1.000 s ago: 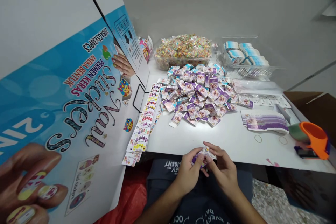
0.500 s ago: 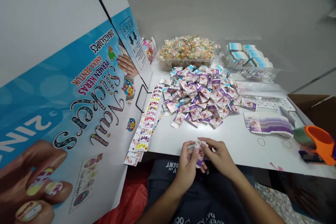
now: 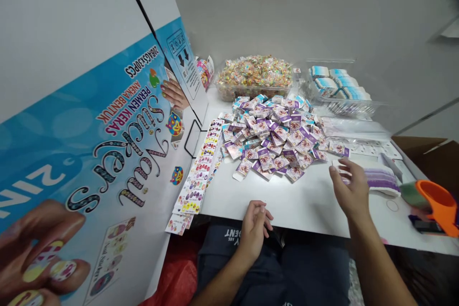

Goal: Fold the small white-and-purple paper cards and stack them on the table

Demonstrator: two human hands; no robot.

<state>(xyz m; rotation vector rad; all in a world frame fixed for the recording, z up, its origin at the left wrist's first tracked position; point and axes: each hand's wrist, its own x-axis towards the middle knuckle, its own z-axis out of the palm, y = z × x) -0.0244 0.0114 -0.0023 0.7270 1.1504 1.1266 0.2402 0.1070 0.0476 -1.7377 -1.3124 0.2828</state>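
My left hand (image 3: 254, 229) is at the table's front edge above my lap. Its fingers are curled in with the thumb over them; what they hold, if anything, is hidden. My right hand (image 3: 352, 189) reaches over the left end of a fanned stack of flat purple-and-white cartons (image 3: 383, 180). Its thumb and fingers are spread apart, and whether they touch the stack I cannot tell. Between the hands and the back containers lies a heap of small folded purple-and-white boxes (image 3: 274, 141), some with blue sides.
Behind the heap stand a clear tub of wrapped candies (image 3: 254, 76) and a clear tray of blue-white packs (image 3: 340, 83). Sticker strips (image 3: 201, 172) lie left, beside a large printed carton (image 3: 107, 129). An orange tape dispenser (image 3: 439, 205) is at the right, near plastic bags (image 3: 353, 126).
The small purple box that was between both hands is no longer in view there. My right hand has moved right and forward to the flat cartons; my left hand stays near the edge.
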